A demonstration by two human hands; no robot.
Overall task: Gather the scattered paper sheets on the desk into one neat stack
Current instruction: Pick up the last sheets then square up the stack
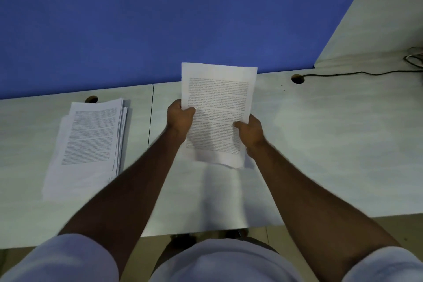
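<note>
A printed sheet (217,112) is gripped at its side edges by the left hand (179,119) and right hand (250,131) above the desk (320,144), apparently mid-gathering, and next needs carrying onto the stack (91,139) at left, edges squared.

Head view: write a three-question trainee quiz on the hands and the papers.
1. True or false: both hands hold the printed sheets.
2. The paper stack on the desk lies on which side of the held sheets?
A. left
B. right
C. behind them
3. Fill in: a black ____ runs from the desk's right grommet hole.

Key:
1. True: left hand and right hand each grip a side edge.
2. A
3. cable
</note>
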